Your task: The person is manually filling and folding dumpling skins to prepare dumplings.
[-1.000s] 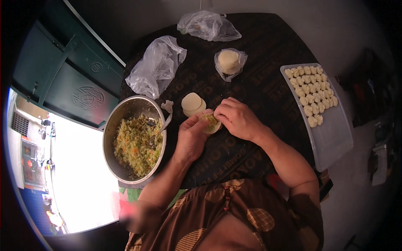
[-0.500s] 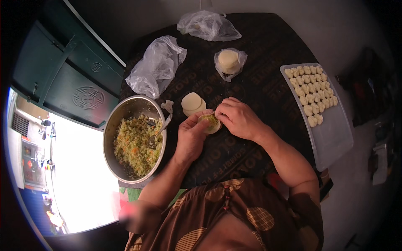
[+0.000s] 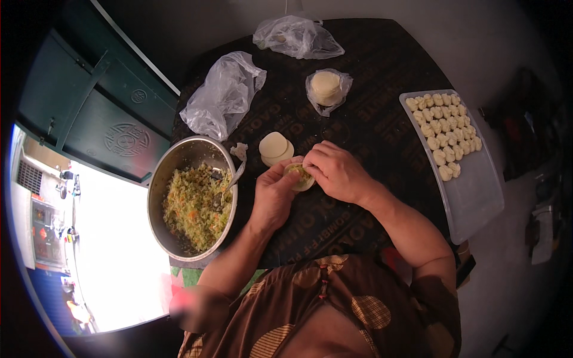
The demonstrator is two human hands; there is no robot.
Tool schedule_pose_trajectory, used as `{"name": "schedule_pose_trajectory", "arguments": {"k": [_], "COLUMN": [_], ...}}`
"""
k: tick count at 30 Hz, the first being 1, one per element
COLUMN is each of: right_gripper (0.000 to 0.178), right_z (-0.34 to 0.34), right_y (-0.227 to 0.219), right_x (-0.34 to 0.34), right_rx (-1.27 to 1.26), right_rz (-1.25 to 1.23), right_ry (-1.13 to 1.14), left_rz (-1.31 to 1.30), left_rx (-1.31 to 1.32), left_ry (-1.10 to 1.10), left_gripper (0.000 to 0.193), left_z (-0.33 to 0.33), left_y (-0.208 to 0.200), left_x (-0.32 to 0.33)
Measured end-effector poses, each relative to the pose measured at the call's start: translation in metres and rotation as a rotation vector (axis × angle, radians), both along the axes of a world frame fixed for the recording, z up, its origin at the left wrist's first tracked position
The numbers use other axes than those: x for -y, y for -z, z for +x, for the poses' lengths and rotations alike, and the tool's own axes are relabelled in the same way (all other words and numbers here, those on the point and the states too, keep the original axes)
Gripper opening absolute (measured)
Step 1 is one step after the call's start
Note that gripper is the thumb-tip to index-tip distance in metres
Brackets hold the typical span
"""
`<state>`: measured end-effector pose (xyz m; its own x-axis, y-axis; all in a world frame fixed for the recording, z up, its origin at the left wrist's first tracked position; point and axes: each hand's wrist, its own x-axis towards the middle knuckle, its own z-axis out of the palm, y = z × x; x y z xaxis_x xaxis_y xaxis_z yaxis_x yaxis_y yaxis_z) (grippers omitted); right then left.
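Note:
Between my hands is a round dumpling wrapper (image 3: 304,182) with green and yellow chopped filling in its middle. My left hand (image 3: 276,190) cups it from the left, thumb over the filling. The fingers of my right hand (image 3: 334,169) pinch the wrapper's far right edge and hide part of it. Just beyond my left hand, two flat wrappers (image 3: 274,146) overlap on the dark table. To the left stands a steel bowl (image 3: 156,179) with chopped vegetable filling (image 3: 197,206), and a spoon (image 3: 237,174) leans on its right rim.
A stack of wrappers (image 3: 326,85) sits on a clear bag farther back. Crumpled plastic bags (image 3: 224,95) lie at the far left and far edge. On the right, a pale tray (image 3: 471,209) bears rows of pleated dumplings (image 3: 441,128). A green door (image 3: 107,113) stands beyond the bowl.
My right fingers have shifted slightly left over the wrapper, covering more of the filling. My left hand stays nearly in place.

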<state>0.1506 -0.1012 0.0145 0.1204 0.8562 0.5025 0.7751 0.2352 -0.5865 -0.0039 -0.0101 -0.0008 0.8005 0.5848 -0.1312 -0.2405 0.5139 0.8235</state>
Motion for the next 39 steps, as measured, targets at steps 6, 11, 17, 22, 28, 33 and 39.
{"name": "schedule_pose_trajectory", "arguments": {"k": [6,11,17,22,28,33,39], "right_gripper": [0.005,0.017,0.019,0.019,0.019,0.017,0.008], "right_z": [0.0,-0.008,-0.008,-0.011,-0.01,-0.013,-0.012], "right_y": [0.001,-0.005,-0.004,-0.008,-0.002,-0.007,-0.003], "right_x": [-0.001,0.0,-0.001,0.0,-0.002,-0.001,-0.001], "right_rx": [-0.004,-0.044,-0.06,-0.057,-0.025,-0.019,0.171], "right_rz": [0.046,0.101,0.107,0.102,0.13,0.111,0.158], "right_ry": [-0.007,-0.062,-0.045,-0.055,-0.053,-0.051,-0.033], "left_rz": [-0.028,-0.011,-0.017,0.025,0.011,0.006,0.027], "left_rx": [0.008,0.033,0.022,0.032,0.045,0.049,0.007], "left_ry": [-0.016,-0.028,-0.025,0.011,0.003,0.011,0.002], "left_gripper": [0.027,0.027,0.027,0.026,0.026,0.026,0.027], "left_z": [0.001,0.001,0.001,0.0,0.002,0.0,0.001], "left_y": [-0.002,-0.001,-0.002,-0.003,-0.006,-0.005,-0.007], "left_x": [0.001,0.0,0.002,0.002,0.005,0.005,0.006]}}
